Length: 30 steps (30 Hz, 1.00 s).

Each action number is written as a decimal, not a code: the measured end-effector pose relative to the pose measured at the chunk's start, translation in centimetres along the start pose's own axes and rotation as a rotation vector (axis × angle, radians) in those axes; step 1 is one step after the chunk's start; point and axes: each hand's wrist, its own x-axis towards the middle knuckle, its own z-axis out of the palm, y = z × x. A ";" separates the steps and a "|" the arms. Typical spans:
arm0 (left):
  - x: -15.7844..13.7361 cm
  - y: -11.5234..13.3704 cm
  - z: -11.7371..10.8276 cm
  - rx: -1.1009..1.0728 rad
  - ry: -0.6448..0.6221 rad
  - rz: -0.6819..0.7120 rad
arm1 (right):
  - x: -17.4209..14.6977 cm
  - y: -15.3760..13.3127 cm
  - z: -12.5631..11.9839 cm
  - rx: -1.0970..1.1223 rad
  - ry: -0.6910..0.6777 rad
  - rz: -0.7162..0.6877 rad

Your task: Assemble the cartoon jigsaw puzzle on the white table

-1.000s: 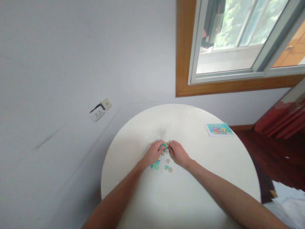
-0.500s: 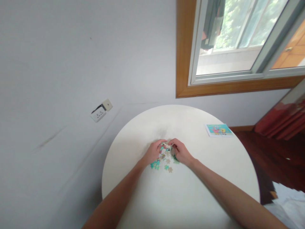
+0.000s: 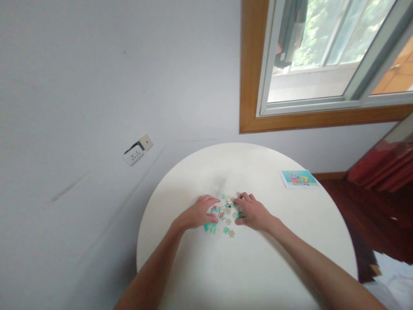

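Note:
Many small jigsaw puzzle pieces (image 3: 227, 211) lie in a loose pile on the white round table (image 3: 258, 249). Some show a teal or green printed side, others a plain beige-grey one. At the pile's left edge is my left hand (image 3: 200, 212), its thumb and fingers spread apart around pieces. My right hand (image 3: 253, 211) rests on the right side, fingers curved and apart from the thumb, with several pieces beside and partly beneath it. Neither hand is seen gripping a piece. What lies under the palms is hidden.
A card with a colourful cartoon picture (image 3: 299, 178) lies near the table's right rim. Behind the table are a pale wall with a power socket (image 3: 133, 155) and a wood-framed window (image 3: 250, 86). A red curtain (image 3: 377, 163) hangs at the right.
My hands have moved apart, left hand to the left and right hand to the right, and their fingers have opened. More of the pile between them shows now.

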 end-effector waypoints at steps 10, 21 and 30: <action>-0.9 2.4 0.4 0.083 -0.142 -0.076 | 0.2 -0.5 0.0 0.057 -0.019 0.072; 0.3 1.1 0.6 -0.002 0.052 0.042 | 0.5 -0.2 -0.3 0.037 0.097 0.031; 0.2 2.2 1.5 0.048 -0.086 -0.038 | 0.5 -0.1 -0.1 -0.011 -0.047 0.073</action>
